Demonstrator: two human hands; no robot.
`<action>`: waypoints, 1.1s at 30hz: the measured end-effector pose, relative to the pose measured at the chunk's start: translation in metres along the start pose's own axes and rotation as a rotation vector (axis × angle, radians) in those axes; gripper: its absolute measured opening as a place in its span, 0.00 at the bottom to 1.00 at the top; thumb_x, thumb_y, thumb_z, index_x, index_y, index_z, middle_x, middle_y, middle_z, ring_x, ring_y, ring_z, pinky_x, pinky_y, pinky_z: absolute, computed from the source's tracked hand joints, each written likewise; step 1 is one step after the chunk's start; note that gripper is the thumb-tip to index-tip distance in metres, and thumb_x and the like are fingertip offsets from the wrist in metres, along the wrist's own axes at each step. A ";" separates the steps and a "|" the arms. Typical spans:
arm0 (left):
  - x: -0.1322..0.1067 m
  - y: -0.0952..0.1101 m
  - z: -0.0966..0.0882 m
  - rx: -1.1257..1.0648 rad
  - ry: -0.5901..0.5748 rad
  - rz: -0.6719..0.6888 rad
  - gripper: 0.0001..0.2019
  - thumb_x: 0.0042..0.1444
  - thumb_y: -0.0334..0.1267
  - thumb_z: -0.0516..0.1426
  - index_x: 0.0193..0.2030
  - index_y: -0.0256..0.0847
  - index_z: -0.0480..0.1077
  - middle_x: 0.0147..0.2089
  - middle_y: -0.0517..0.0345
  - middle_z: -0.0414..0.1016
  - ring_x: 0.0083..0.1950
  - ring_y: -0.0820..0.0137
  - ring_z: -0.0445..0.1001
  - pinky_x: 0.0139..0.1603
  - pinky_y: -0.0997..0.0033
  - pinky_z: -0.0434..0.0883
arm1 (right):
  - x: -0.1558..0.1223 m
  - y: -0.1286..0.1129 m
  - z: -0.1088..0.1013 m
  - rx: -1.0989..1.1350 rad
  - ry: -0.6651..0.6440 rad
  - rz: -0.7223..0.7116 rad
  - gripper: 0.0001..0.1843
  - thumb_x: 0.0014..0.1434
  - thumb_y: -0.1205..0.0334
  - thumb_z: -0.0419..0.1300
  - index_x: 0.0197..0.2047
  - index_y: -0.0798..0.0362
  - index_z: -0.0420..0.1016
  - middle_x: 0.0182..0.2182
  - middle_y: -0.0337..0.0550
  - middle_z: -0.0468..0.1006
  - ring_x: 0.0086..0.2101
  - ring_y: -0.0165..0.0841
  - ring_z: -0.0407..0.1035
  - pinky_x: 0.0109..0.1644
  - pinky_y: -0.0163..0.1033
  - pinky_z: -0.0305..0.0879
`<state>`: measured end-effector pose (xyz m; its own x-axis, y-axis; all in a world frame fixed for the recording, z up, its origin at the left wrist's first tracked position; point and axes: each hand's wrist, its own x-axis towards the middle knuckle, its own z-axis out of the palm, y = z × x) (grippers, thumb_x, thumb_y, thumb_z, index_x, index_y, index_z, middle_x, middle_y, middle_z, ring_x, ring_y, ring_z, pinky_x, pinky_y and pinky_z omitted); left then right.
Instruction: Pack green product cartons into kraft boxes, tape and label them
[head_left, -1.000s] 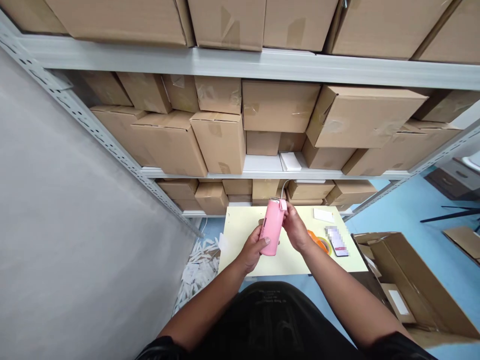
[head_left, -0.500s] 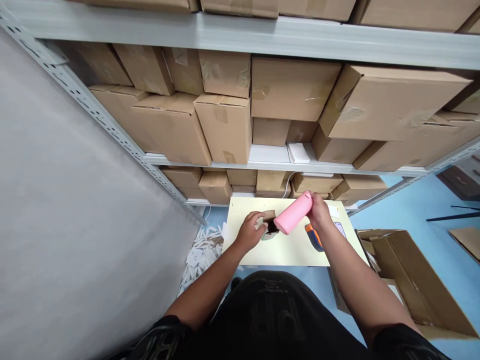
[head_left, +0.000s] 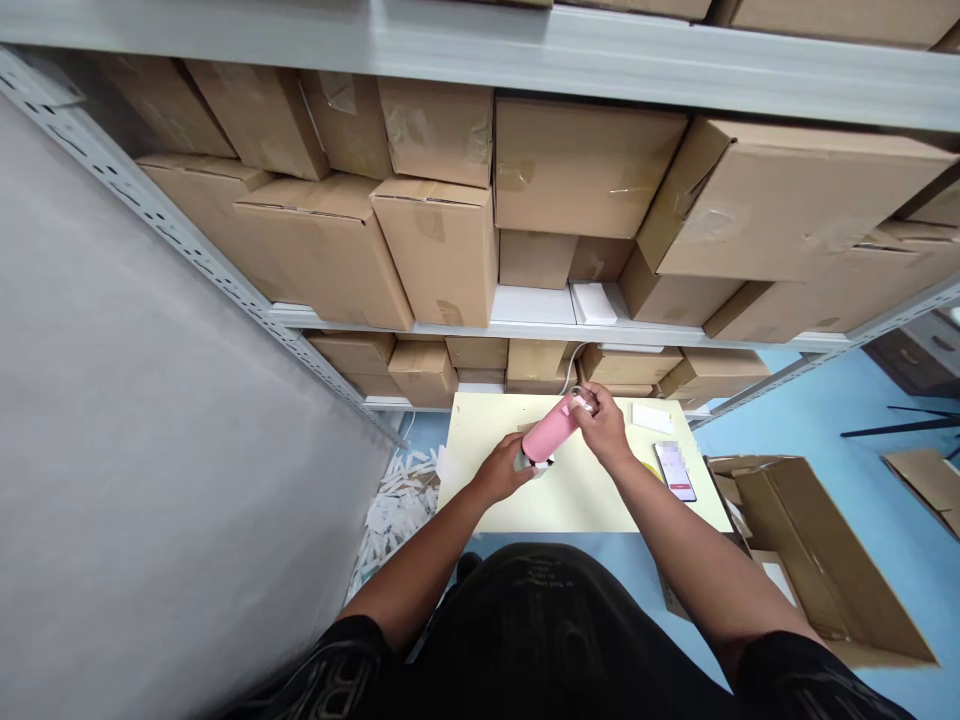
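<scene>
A pink bottle (head_left: 551, 431) slants over the pale yellow table, its lower end at the mouth of a small open box (head_left: 543, 467). My right hand (head_left: 604, 428) is closed around the bottle's upper end, where something shiny shows by the fingers. My left hand (head_left: 502, 470) grips the small box from the left side. Most of that box is hidden behind the bottle and my fingers, so how deep the bottle sits cannot be told.
On the table (head_left: 480, 415) lie a phone (head_left: 675, 471) and a white box (head_left: 652, 417). Shelves of cardboard boxes (head_left: 439, 255) rise behind. A large open carton (head_left: 825, 560) stands at right; white scraps (head_left: 394, 505) cover the floor at left.
My right hand has brought the pink bottle left and down to the box opening. The orange and blue tool on the table is now mostly hidden behind my right arm.
</scene>
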<state>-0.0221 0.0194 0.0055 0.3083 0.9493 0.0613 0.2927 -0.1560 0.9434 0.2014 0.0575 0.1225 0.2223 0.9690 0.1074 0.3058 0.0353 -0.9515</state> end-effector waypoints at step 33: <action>-0.014 -0.016 0.017 -0.034 0.044 -0.043 0.27 0.49 0.33 0.66 0.57 0.44 0.70 0.66 0.47 0.67 0.65 0.56 0.70 0.52 0.60 0.76 | -0.043 0.080 0.036 -0.761 -0.501 -0.343 0.22 0.57 0.53 0.69 0.54 0.47 0.77 0.54 0.52 0.74 0.51 0.50 0.65 0.54 0.52 0.64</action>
<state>-0.0156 0.0036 -0.0156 0.2559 0.9661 0.0338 0.2733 -0.1059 0.9561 0.1830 0.0271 0.0310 -0.3567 0.9333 0.0413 0.8362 0.3387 -0.4314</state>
